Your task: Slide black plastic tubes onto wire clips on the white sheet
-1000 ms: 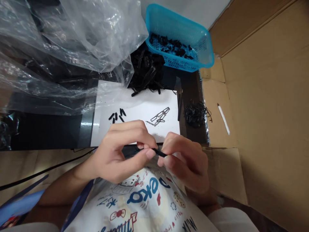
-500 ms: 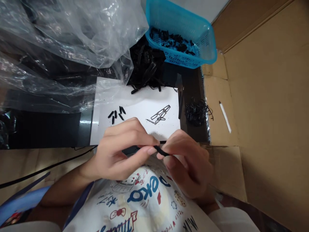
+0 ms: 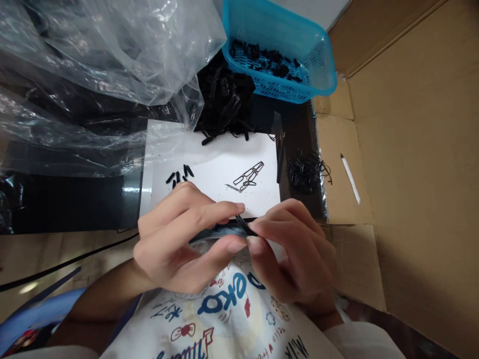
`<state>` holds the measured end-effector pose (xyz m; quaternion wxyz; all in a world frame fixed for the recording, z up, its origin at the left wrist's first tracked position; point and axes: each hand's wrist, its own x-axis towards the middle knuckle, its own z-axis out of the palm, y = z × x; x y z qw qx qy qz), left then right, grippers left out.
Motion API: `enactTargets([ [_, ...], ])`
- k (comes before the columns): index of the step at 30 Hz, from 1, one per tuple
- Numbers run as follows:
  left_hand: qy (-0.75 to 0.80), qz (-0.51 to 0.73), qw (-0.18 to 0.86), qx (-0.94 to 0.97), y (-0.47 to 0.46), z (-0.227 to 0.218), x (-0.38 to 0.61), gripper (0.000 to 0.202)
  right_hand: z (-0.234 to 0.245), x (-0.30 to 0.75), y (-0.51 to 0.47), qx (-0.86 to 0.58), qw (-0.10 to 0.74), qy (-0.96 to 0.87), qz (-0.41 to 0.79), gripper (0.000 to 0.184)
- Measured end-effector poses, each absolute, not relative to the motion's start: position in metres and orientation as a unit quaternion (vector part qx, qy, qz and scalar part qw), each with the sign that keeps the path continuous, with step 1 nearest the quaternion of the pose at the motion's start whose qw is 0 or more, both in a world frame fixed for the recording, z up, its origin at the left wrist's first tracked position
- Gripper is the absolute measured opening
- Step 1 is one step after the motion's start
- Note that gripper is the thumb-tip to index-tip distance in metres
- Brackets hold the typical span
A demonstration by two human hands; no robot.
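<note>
A small, narrow black strip is pinched between the thumb and index finger of my right hand, just past the paper's near edge. My left hand is beside it, thumb and index finger spread apart, the index fingertip close to the strip's upper end. Whether that fingertip touches the strip I cannot tell. On the white paper lie several short black pieces, partly behind my left hand, and some thin black loop-shaped outlines further right.
Behind the paper is a heap of black strips beside clear plastic sheeting. A blue basket holds black pieces. Thin black scraps lie tangled at the right. A white pen-like stick rests on cardboard.
My left thumb and index finger have come apart and off the strip, the hand shifting slightly left. My right hand still pinches the strip, which is now tilted more steeply.
</note>
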<state>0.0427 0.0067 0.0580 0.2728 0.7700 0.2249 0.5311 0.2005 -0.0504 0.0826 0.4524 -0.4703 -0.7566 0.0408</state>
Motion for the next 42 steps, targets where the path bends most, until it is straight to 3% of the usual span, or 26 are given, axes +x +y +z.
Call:
enactTargets([
  [8,0.249,0.497,0.313,0.77,0.004,0.067,0.046,0.019,0.083,0.2,-0.052,-0.484,0.435,-0.759,0.014,0.011],
  [17,0.265,0.472,0.368,0.756,0.005,0.073,0.048,0.01,0.078,0.2,-0.049,-0.461,0.48,-0.745,0.04,0.015],
  [20,0.258,0.478,0.399,0.739,0.006,0.072,0.048,0.007,0.076,0.202,-0.05,-0.453,0.516,-0.715,0.132,0.018],
  [26,0.253,0.45,0.499,0.696,0.006,0.073,0.049,0.01,0.069,0.21,-0.051,-0.416,0.53,-0.55,0.492,0.006],
  [29,0.262,0.436,0.547,0.665,0.005,0.073,0.048,0.01,0.066,0.209,-0.05,-0.361,0.536,-0.458,0.611,0.006],
  [35,0.254,0.434,0.579,0.641,0.005,0.072,0.046,0.008,0.065,0.2,-0.048,-0.33,0.555,-0.351,0.678,0.01],
  [42,0.269,0.429,0.576,0.642,0.004,0.071,0.045,0.009,0.061,0.202,-0.038,-0.323,0.511,-0.348,0.716,0.016],
])
